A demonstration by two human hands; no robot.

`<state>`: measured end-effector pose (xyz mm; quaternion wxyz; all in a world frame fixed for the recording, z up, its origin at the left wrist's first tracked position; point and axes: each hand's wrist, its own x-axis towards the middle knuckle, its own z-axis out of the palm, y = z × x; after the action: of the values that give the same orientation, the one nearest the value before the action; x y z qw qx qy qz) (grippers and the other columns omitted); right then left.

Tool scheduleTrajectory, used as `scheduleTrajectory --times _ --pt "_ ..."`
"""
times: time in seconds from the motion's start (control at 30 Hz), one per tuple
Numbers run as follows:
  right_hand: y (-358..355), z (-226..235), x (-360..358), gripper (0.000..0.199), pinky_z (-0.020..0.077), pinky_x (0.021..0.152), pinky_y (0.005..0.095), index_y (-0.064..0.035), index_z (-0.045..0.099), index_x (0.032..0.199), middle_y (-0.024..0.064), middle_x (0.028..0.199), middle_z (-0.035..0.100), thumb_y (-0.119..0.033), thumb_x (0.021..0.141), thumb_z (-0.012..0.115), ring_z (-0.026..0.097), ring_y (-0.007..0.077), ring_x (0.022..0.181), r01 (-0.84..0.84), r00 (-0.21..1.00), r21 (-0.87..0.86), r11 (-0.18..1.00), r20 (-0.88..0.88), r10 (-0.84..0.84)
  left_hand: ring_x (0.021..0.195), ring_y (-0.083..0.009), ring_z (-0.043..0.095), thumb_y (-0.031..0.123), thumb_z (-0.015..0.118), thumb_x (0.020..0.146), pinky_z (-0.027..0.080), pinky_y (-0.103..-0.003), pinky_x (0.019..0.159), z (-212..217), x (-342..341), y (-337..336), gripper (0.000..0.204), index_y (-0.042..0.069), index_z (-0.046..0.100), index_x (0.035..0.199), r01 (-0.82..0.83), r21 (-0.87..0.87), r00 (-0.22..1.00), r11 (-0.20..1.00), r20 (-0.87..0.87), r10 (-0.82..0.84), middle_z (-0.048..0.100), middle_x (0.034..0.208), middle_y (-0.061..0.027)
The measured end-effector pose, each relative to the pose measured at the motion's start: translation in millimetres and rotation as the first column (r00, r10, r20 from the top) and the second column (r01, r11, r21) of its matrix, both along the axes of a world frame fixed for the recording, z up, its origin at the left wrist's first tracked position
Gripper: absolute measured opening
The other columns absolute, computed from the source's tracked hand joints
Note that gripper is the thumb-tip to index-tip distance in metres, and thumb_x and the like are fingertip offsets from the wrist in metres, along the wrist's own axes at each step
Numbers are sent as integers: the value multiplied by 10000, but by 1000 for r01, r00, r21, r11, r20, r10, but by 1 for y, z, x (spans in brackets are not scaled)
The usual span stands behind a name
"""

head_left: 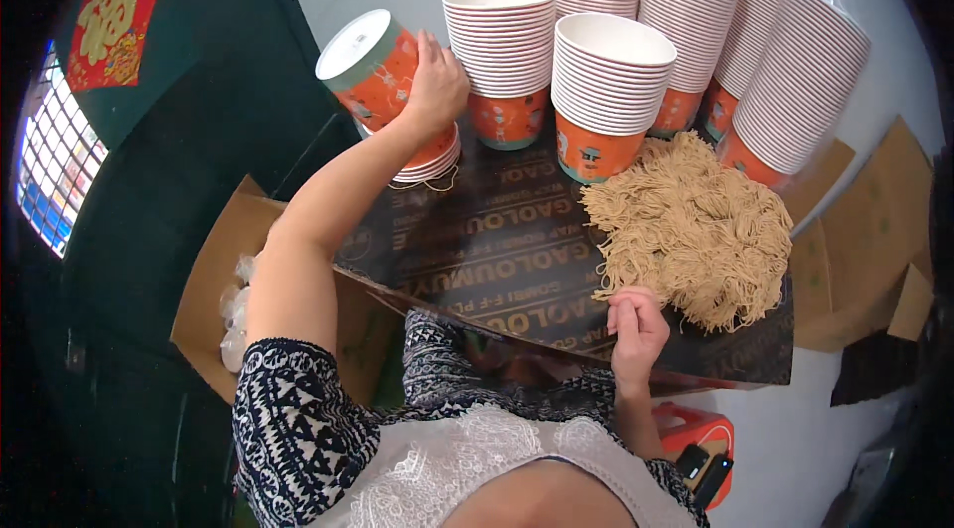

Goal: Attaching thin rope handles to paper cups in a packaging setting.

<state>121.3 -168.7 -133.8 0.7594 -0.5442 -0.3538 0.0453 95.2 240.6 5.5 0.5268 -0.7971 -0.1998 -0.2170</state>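
Note:
My left hand (433, 83) grips a tilted stack of orange paper cups (390, 81), its white bottom turned up and left, at the far left of a dark printed board (477, 250). A thin string loop hangs beneath that stack. My right hand (634, 329) rests at the near edge of a pile of tan string loops (691, 230), fingers curled on a few strands. Two shorter upright cup stacks (502, 56) (606, 91) stand just behind the pile.
Tall leaning stacks of orange and white cups (765, 51) fill the back right, some wrapped in plastic. An open cardboard box (214, 290) with clear bags sits at lower left. Flattened cardboard (874, 230) lies at right. An orange stool (701, 434) with a dark device is below.

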Motion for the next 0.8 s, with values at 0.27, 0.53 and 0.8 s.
scheduleTrajectory --times 0.27,0.53,0.8 --pt "-3 1 1 107 400 570 214 46 625 909 68 943 603 26 936 524 494 68 642 -17 1000 -47 999 7 18 1055 -454 574 251 512 862 295 -656 1079 -32 -22 2 380 -56 708 971 144 -55 954 988 -259 -153 628 948 -236" --pt "0 6 -2 114 395 565 210 48 624 895 70 934 599 19 947 527 491 67 630 -25 1000 -42 999 -13 25 1101 -430 562 312 552 817 245 -657 1113 -68 -48 -9 367 7 722 931 186 -207 909 960 -336 -249 640 984 -208" --pt "1 6 -4 127 392 569 212 57 623 884 82 930 592 23 950 521 489 72 622 -21 1000 -51 998 -23 20 806 -348 644 221 587 823 408 -567 956 -89 -56 -18 209 18 633 800 203 -637 916 743 -146 -375 640 836 -174"
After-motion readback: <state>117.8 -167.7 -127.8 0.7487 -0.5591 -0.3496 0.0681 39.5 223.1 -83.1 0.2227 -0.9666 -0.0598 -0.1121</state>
